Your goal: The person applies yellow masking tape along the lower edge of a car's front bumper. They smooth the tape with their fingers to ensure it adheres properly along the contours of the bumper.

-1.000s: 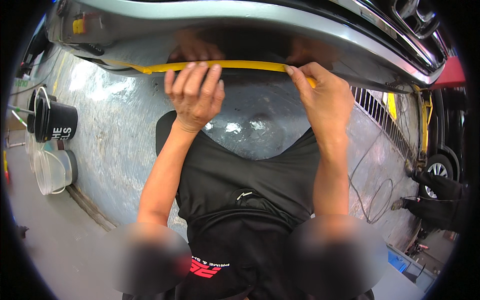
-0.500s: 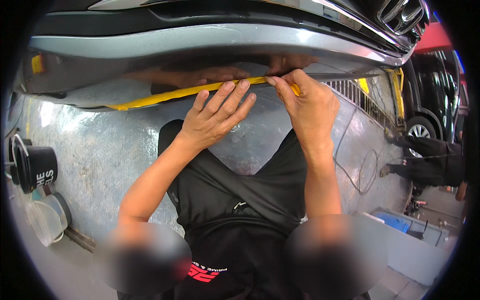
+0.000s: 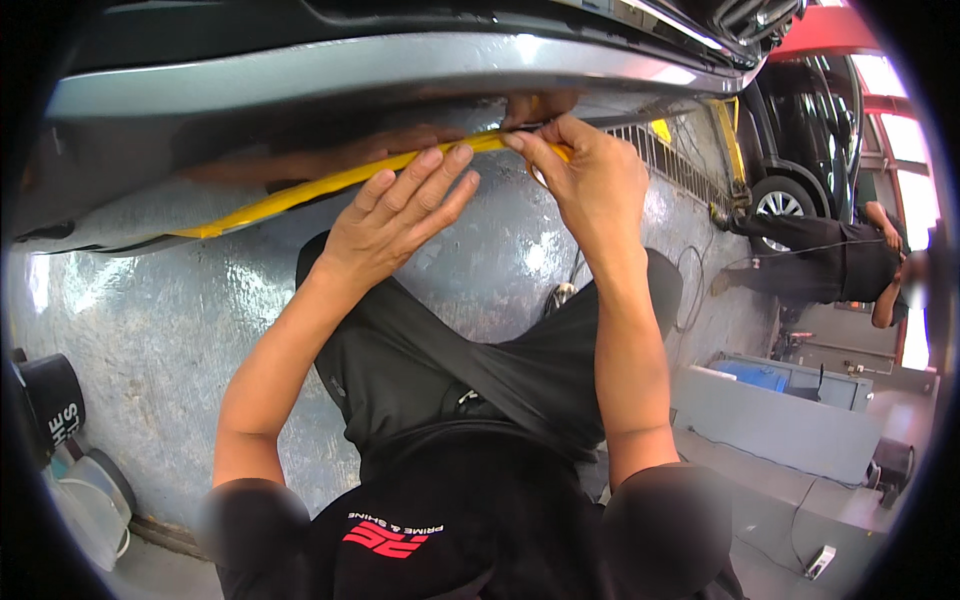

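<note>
Yellow masking tape [image 3: 330,188] was seen laid along the lower edge of a silver car bumper [image 3: 380,70], running from about 9 o'clock up toward 1 o'clock in the head view. The left hand [image 3: 395,225] was held flat and wide, fingers spread, fingertips pressed on the strip near its middle; nothing was gripped. The right hand [image 3: 590,180] was closed narrow, thumb and forefinger pinched on the tape's end at 12 o'clock, right against the bumper edge. The step was judged to be taping in progress: part of the strip stuck down, the right-hand end not yet settled. The next move was judged to call for the end to be kept aligned with the edge and pressed flat without wrinkles. A black bucket [image 3: 55,405] stood at 8 o'clock on the wet concrete floor [image 3: 160,330]. Another person [image 3: 840,260] was crouched by a dark car [image 3: 800,130] at 2 o'clock, well apart.
</note>
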Motion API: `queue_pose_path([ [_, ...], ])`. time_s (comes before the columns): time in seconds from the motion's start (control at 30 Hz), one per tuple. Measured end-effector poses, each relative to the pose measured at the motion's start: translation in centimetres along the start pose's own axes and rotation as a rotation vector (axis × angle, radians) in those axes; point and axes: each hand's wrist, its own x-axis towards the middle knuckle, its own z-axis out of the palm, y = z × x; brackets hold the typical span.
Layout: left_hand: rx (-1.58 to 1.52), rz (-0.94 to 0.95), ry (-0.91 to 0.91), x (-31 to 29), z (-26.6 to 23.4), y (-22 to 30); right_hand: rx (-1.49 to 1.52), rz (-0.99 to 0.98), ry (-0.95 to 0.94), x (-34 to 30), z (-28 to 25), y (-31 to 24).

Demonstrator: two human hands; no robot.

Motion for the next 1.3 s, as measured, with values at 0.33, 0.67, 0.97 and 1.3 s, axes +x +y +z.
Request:
queue_pose_path([
  [0.33,-0.146,-0.228,0.110,-4.3,-2.1,-1.6,0.034,0.008,0.047,0.0,0.1,-0.6],
  [0.67,-0.052,-0.160,-0.019,-2.6,-3.0,-0.8,0.087,0.009,0.033,0.5,0.9,-0.4],
  [0.97,0.160,-0.447,-0.032,-12.2,-4.4,-6.0,0.194,0.103,-0.049,0.4,0.0,-0.4],
  [1.3,-0.210,-0.199,0.059,-3.9,-3.5,-1.5,0.152,0.069,-0.054,0.6,0.2,-0.9],
])
